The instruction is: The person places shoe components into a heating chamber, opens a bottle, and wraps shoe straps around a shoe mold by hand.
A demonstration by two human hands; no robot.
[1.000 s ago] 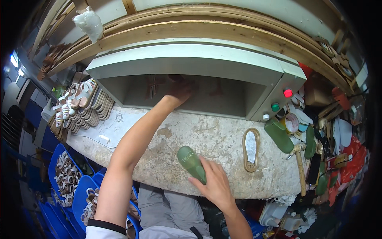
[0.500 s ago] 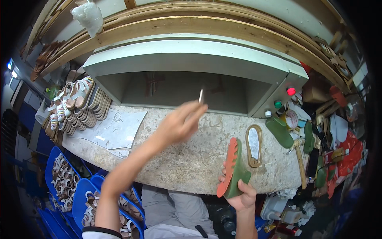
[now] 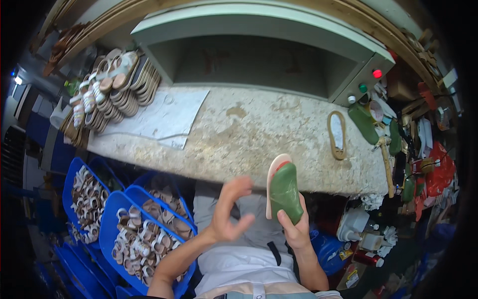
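Observation:
My right hand (image 3: 298, 230) grips a green foot-shaped shoe last (image 3: 285, 192) near its lower end, thumb across the green face. A pale pink sole-shaped piece (image 3: 270, 193) lies along the last's left side, and an orange-red layer shows between them at the top. To the left, over my lap, my left hand (image 3: 230, 209) is slightly blurred, its thumb and fingers spread with nothing between them. It is apart from the last. Both hands are at the near side of the worktable (image 3: 239, 149).
An open-fronted grey cabinet (image 3: 259, 25) stands at the back of the table. Stacked sandals (image 3: 122, 79) and a white sheet (image 3: 159, 114) are left; a tan-rimmed sole (image 3: 336, 134), another green last (image 3: 363, 123) and a hammer (image 3: 387, 167) lie right. Blue bins (image 3: 117, 219) hold sandal uppers.
My left hand has come back from the cabinet opening toward my lap; the small light stick at its fingers is gone. My right hand has turned the last, its green face now toward me.

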